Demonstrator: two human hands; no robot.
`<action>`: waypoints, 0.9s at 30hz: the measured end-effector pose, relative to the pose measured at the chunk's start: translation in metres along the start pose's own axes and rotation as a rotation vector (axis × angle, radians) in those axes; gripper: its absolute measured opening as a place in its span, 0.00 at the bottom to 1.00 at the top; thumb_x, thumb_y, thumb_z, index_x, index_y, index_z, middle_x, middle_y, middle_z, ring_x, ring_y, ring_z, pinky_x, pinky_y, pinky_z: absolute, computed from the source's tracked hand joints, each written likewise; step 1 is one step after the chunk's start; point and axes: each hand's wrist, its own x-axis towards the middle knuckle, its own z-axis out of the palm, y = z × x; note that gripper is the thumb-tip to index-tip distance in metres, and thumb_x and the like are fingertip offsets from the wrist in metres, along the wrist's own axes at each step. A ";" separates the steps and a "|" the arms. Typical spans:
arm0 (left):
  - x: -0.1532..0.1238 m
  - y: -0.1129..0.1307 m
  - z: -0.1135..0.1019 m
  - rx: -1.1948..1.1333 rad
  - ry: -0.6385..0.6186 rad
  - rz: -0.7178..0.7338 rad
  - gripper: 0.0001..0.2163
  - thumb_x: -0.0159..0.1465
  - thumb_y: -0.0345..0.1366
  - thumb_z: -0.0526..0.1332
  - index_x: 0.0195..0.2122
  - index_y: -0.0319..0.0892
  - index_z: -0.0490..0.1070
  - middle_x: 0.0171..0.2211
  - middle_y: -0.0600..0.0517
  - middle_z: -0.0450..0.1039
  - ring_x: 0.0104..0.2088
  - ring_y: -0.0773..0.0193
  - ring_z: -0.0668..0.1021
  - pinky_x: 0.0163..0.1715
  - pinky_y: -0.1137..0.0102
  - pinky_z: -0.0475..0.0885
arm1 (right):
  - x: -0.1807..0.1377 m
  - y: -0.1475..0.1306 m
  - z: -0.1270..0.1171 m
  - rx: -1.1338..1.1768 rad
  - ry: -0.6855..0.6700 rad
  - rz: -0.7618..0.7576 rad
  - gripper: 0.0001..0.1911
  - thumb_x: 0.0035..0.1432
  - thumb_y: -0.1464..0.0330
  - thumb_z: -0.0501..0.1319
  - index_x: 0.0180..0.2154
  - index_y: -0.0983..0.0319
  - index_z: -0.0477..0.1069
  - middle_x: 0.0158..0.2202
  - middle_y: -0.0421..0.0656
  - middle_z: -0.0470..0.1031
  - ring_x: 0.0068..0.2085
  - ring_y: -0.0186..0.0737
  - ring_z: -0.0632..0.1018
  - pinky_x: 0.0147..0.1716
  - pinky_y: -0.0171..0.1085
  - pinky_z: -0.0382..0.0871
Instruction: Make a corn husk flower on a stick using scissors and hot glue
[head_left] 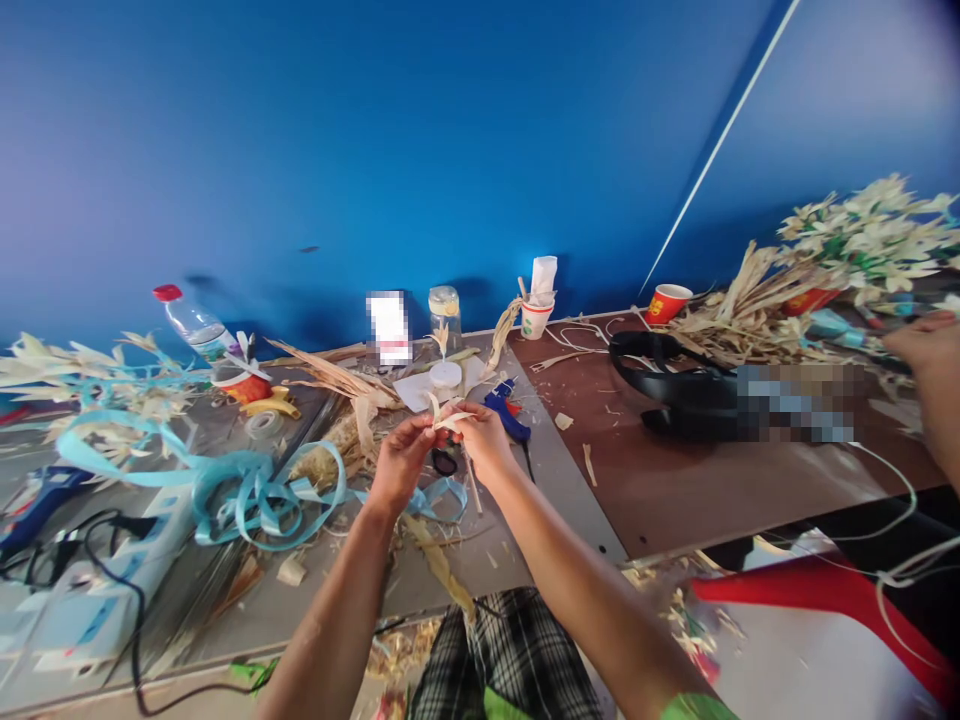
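Pinches 1 pale strip (450,419) btwn L hand (405,452) & R hand (484,440), pressing thumbs & fingertips onto it, above grey tabletop (551,500), approx. mid-view. Counts 2 blue hot-glue tools: 1 glue gun (508,408) just R of R hand, 1 glue gun (64,482) far L, near 1 power strip (112,610). Also counts 1 red-capped bottle (196,325), 1 white cup (535,322), 1 tangle of lt. blue ribbon (214,490), 2 clumps of white flowers (862,225), L & R. Adds 1 co-worker's hand (926,340) at far R, cut by frame; can't tell its finger state. Stops at blue wall (450,120) behind, front edge (750,528) below. Gets tight L of L hand, crowded w/ ribbon & husks (345,378); opens up most on brown tabletop (712,490), btwn black device (697,400) & front edge.
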 end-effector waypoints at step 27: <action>0.001 -0.011 -0.007 0.064 0.023 -0.025 0.11 0.49 0.36 0.67 0.34 0.40 0.74 0.26 0.54 0.73 0.26 0.69 0.73 0.29 0.73 0.66 | 0.002 -0.022 -0.023 -0.220 -0.208 0.000 0.17 0.48 0.59 0.58 0.17 0.64 0.66 0.13 0.34 0.57 0.19 0.28 0.57 0.23 0.34 0.48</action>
